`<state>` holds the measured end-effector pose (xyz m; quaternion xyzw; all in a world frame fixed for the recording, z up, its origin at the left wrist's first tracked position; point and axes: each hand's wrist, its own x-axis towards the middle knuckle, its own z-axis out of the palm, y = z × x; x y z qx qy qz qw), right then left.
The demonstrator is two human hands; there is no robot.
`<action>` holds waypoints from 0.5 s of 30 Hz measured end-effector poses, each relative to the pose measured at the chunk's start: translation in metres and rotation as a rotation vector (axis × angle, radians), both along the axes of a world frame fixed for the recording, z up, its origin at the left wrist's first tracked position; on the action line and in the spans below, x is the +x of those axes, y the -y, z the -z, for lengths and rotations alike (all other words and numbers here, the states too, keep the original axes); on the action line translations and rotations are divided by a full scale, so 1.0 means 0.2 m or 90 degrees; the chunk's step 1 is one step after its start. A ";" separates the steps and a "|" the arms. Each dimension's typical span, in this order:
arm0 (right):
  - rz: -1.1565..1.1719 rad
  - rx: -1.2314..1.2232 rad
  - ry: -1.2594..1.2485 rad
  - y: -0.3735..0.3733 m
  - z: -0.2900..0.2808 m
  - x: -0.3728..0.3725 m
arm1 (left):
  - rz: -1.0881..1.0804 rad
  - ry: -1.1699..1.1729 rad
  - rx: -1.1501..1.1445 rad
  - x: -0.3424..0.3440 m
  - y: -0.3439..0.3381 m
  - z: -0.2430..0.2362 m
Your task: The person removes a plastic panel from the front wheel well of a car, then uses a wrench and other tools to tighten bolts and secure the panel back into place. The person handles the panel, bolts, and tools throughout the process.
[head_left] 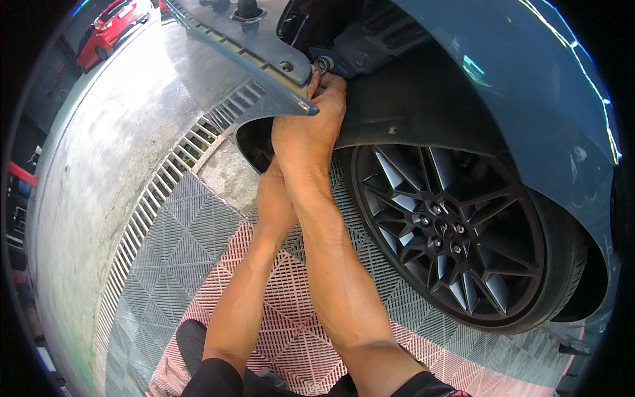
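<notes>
Metal, presumably stiff and light, the round fitting [323, 64] beside the black liner [410, 109] is best held by its sides, my right hand [314, 112] curled below it, grip unclear, my left hand's [272, 182] closure hidden.

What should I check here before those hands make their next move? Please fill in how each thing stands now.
1. Right hand at the metal ring: ok; the right hand has its fingertips up by the ring.
2. Ring tight: cannot tell.
3. Left-hand grip: cannot tell; the left hand's fingers are hidden.
4. Panel meeting fender: not ok; the panel ends apart from the fender.
5. Wheel nuts present: ok; five nuts show on the wheel.
</notes>
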<state>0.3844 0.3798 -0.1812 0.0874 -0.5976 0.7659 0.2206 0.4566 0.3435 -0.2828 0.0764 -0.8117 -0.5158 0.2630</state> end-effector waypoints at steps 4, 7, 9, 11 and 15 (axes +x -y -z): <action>-0.027 0.008 0.045 -0.02 -0.02 0.01 | -0.018 0.083 -0.022 -0.03 0.01 -0.01; -0.049 -0.028 0.078 -0.04 -0.03 0.01 | -0.049 0.070 0.049 -0.06 0.07 0.05; -0.062 -0.101 0.098 -0.04 0.01 -0.04 | -0.060 0.037 0.058 -0.07 0.07 0.05; -0.109 -0.180 0.128 -0.04 0.02 -0.07 | -0.055 0.042 0.144 -0.02 0.07 0.02; -0.248 -0.264 0.215 -0.10 -0.04 -0.02 | -0.102 -0.102 0.195 0.25 0.08 0.09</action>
